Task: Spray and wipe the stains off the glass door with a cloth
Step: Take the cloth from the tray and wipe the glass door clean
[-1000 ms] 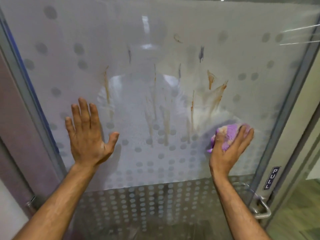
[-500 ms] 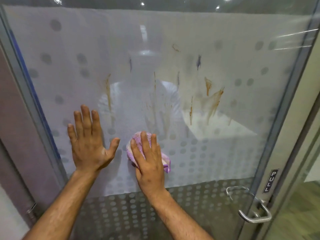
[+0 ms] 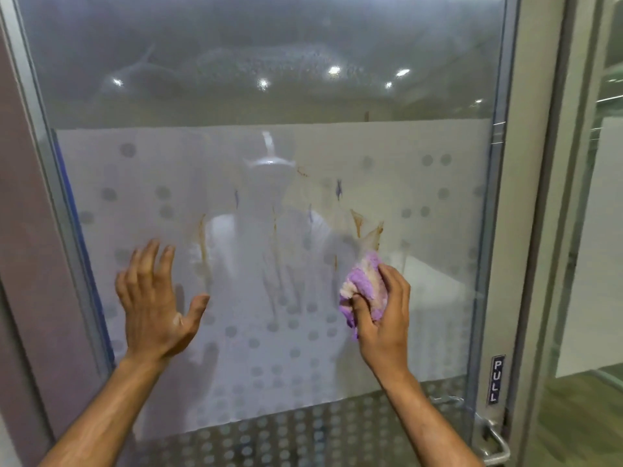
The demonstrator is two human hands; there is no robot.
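**Cloth at the lower edge of the brown stains**

We see our left hand (image 3: 156, 306) spread flat against the frosted, dot-patterned glass door (image 3: 269, 332). Our right hand (image 3: 382, 318) grips a bunched purple cloth (image 3: 362, 286) against the glass, just below a brown smear (image 3: 367, 230). Thin brown streaks (image 3: 202, 237) run between the hands. A metal lever handle (image 3: 494, 443) sits under the black "PULL" label (image 3: 496, 379).

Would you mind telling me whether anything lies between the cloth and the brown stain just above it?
Nothing visible does. The cloth, bunched in the right hand, sits directly below the brown stain with only bare glass between them.
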